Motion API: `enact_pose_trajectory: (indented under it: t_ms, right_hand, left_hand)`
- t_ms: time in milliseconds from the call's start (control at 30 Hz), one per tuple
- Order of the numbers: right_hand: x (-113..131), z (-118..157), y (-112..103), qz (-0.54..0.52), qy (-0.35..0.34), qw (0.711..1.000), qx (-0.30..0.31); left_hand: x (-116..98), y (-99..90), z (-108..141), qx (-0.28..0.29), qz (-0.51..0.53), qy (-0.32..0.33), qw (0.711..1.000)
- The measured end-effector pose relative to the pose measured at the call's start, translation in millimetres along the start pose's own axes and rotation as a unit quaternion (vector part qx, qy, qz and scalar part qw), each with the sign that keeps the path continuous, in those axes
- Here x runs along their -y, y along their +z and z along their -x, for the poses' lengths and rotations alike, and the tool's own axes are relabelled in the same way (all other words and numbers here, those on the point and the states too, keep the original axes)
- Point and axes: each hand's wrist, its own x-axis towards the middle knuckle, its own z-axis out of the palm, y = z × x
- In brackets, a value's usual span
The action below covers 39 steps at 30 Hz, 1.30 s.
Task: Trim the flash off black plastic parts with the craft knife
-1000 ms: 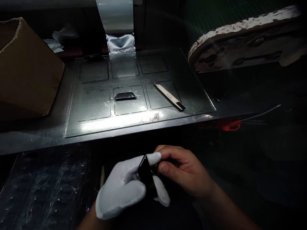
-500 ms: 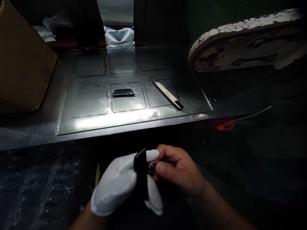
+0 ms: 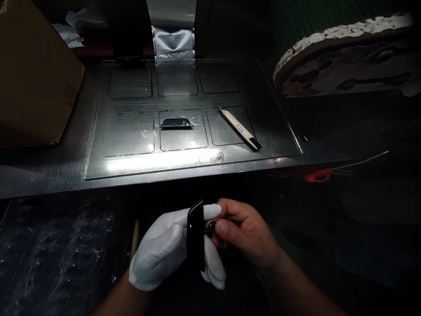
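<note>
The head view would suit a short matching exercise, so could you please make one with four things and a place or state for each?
Things:
1. Left hand
2. Cream cutter marked A06
3. Right hand
4. Upright black piece

Places and states:
A. bare-skinned
B. held in the gloved fingers
C. covered in white fabric
D. lying slantwise on the plate with the outlined rectangles

Right pairs: 1-C; 2-D; 3-A; 4-B
</note>
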Motion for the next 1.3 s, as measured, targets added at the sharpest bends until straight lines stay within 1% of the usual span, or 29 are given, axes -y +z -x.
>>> enact_pose_trajectory:
  t_ms: [67,233,300,400,500,567,667,767,933,1000,1033,1100,1167,1233,1300]
  right_hand:
    - [-1.8,-0.1,-0.9,0.01,0.004,1.0,-0.005]
    - [-1.4,-2.2,1.5,0.002,0.0,1.0,-0.009]
    - [-0.1,-3.2,3.8,-0.01,-0.001,1.0,-0.006]
    - [0.5,-4.4,5.6,-0.019,-0.006,1.0,-0.005]
    - [-0.6,-5.5,2.9,-0.007,-0.013,1.0,-0.003]
    - [-1.3,-6.4,-0.5,0.02,-0.043,0.999,0.011]
    - [-0.6,-7.7,-4.3,0.089,-0.112,0.989,0.025]
    - [0.8,-8.6,-4.6,0.127,-0.145,0.981,0.026]
    - [-1.2,-8.7,-3.8,0.139,-0.15,0.979,0.027]
    - [-2.6,-8.8,-3.4,0.142,-0.15,0.978,0.026]
    - [-3.1,-8.9,-2.9,0.143,-0.158,0.977,0.022]
    - [-2.8,-9.2,-1.5,0.155,-0.189,0.97,0.003]
    - [-0.7,-9.3,0.2,0.194,-0.226,0.954,-0.021]
    - [3.6,-8.8,1.3,0.258,-0.234,0.936,-0.038]
    - [9.5,-8.3,1.9,0.324,-0.208,0.922,-0.043]
  left_hand:
    - [-0.1,-1.2,0.7,0.002,-0.001,0.003,1.0]
    - [-2.2,-7.2,4.7,-0.038,-0.009,-0.08,0.996]
    - [0.5,-10.2,6.6,-0.044,-0.005,-0.089,0.995]
    - [3.9,-11.9,7.8,-0.045,-0.009,-0.084,0.995]
    - [-0.6,-10.1,7.1,-0.044,-0.053,-0.085,0.994]
    - [-6.7,-9.4,6.5,-0.041,-0.097,-0.078,0.991]
    - [-13.0,-12.4,5.9,-0.025,-0.129,-0.03,0.991]
    - [-13.0,-17.7,5.4,-0.019,-0.132,-0.002,0.991]
    - [-10.7,-20.1,6.6,-0.019,-0.127,-0.01,0.992]
    - [-9.8,-18.9,8.1,-0.033,-0.115,-0.008,0.993]
    - [-8.9,-18.2,8.9,-0.051,-0.103,-0.009,0.993]
    - [-5.7,-17.6,10.4,-0.094,-0.073,-0.007,0.993]
    - [-1.2,-18.5,11.5,-0.124,-0.051,-0.013,0.991]
    - [3.2,-21.1,12.1,-0.116,-0.033,-0.013,0.993]
    - [6.2,-24.7,12.3,-0.092,-0.011,-0.014,0.996]
